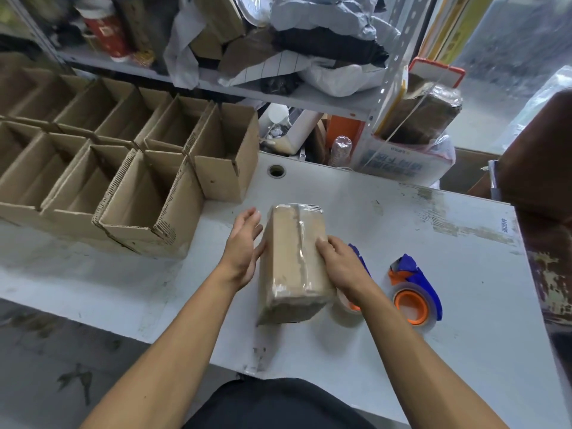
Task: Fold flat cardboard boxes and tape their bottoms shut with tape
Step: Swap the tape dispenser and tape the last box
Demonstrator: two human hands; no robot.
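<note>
A folded cardboard box stands bottom-up on the grey table, a strip of clear tape running along its closed centre seam. My left hand lies flat against the box's left side, fingers straight. My right hand rests on the box's right top edge with fingers laid over it. Under my right wrist sits a tape dispenser, blue and orange, mostly hidden. A second blue-and-orange tape dispenser with a clear roll lies to the right.
Several open folded boxes stand in rows on the table's left half. A metal shelf stuffed with bags and cardboard rises behind. A cable hole is in the tabletop. A brown chair stands at the right edge.
</note>
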